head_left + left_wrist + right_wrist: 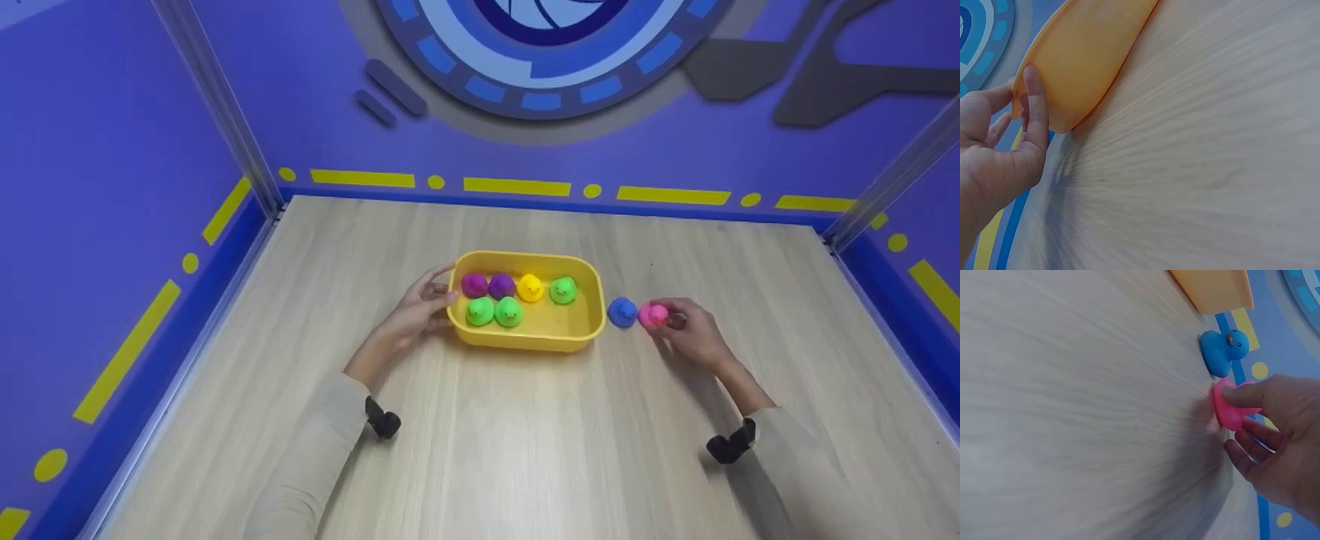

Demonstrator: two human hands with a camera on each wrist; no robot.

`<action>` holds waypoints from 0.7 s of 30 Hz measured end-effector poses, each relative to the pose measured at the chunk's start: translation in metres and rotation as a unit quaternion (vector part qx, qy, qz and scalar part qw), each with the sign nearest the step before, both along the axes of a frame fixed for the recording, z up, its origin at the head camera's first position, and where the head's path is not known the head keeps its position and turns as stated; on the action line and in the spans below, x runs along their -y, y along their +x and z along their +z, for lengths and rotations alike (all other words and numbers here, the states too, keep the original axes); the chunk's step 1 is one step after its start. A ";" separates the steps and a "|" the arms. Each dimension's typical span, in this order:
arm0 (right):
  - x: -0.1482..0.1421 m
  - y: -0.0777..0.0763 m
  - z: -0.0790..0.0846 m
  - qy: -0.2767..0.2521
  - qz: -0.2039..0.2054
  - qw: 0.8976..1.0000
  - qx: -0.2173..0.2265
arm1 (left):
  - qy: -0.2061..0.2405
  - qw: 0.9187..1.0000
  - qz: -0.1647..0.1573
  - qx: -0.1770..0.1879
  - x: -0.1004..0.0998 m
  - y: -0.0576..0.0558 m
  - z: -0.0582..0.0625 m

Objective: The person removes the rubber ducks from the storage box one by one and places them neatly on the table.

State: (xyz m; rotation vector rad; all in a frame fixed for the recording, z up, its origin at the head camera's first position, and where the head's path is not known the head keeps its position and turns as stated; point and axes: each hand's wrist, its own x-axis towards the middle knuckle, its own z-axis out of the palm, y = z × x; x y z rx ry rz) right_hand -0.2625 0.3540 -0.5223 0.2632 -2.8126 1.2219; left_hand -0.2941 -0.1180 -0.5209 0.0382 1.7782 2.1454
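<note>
A yellow plastic bin (525,343) stands on the wooden table, with several toy ducks inside: a magenta one (474,285), a purple one (502,286), a yellow one (531,288) and three green ones (563,290). My left hand (411,315) holds the bin's left end, thumb and fingers at the rim. To the right of the bin sits a blue duck (1219,351). Just beyond it, my right hand (697,334) pinches a pink duck (1229,408), the thumb lying across it and the other fingers partly hidden behind.
Blue printed walls (315,105) enclose the table (495,450) at the back and both sides, with metal posts (225,105) in the corners. A black wrist camera (384,421) is strapped over the left sleeve, another camera (731,444) over the right.
</note>
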 end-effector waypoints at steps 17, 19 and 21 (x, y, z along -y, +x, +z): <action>0.000 0.005 0.018 0.004 0.037 0.999 -0.003 | -0.080 0.997 -0.016 -0.003 -0.001 -0.004 0.011; 0.001 0.007 0.022 0.003 0.041 0.999 -0.015 | -0.090 0.996 -0.020 0.000 0.001 -0.005 0.013; 0.004 0.009 0.026 0.008 0.044 0.999 -0.031 | -0.098 0.995 -0.024 0.001 0.003 -0.005 0.016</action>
